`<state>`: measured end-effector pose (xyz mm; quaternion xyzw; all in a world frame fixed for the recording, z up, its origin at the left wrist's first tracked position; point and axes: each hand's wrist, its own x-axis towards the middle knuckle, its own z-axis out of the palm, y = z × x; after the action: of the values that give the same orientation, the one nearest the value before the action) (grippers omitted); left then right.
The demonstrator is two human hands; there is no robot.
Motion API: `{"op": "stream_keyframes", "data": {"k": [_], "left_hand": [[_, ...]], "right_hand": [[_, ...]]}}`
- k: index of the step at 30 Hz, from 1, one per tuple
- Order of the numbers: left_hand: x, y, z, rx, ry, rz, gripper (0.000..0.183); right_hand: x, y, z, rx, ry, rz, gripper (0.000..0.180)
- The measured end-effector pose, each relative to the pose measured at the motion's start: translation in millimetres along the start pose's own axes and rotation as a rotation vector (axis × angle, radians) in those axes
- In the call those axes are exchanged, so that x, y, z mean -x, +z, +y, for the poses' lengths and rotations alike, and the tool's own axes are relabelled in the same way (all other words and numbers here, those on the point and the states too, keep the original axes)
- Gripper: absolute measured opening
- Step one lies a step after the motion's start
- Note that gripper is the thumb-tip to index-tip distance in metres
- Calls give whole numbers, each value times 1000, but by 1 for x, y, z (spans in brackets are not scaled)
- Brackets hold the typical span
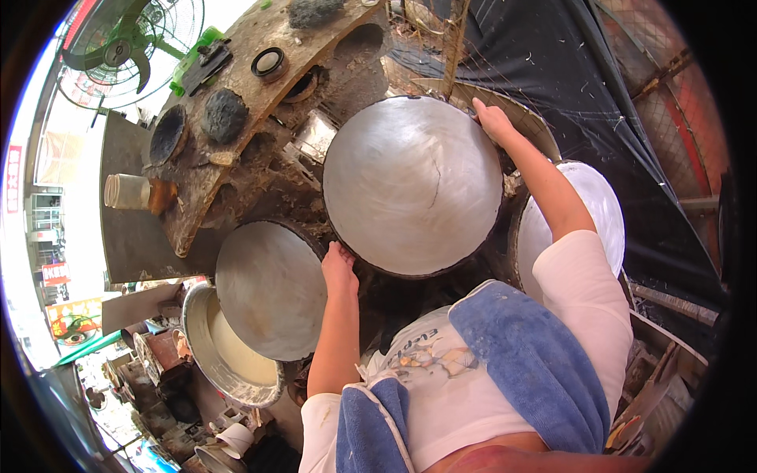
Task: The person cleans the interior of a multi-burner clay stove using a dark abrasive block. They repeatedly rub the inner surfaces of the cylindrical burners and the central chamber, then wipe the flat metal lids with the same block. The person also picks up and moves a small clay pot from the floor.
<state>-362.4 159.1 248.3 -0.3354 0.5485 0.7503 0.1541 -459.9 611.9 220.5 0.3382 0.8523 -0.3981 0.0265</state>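
Note:
In front of me is a large round metal griddle, its grey surface crossed by a thin dark crack-like line right of the middle. My left hand holds its dark rim at the lower left, close to a second round griddle. At the upper right, my right hand grips the opposite side of the rim, with part of the fingers hidden. A third, paler round plate lies partly behind my right arm.
A basin of pale batter sits under the left griddle. The worn board beyond bears black lumps, a dark bowl, a small round tin and a plastic jar. A standing fan and black sheeting flank the area.

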Motion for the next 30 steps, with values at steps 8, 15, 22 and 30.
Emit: {"op": "stream_keyframes", "data": {"k": [8, 15, 22, 30], "left_hand": [[-4, 11, 13, -41, 6, 36, 34], [-6, 31, 36, -149, -6, 40, 36], [-34, 35, 45, -202, -29, 99, 33], [-60, 55, 62, -265, -4, 169, 33]], "right_hand": [[2, -4, 11, -54, 69, 26, 66], [10, -5, 15, -52, 65, 37, 66], [24, -9, 21, -42, 162, -56, 71], [52, -20, 28, -41, 189, -82, 75]]}}
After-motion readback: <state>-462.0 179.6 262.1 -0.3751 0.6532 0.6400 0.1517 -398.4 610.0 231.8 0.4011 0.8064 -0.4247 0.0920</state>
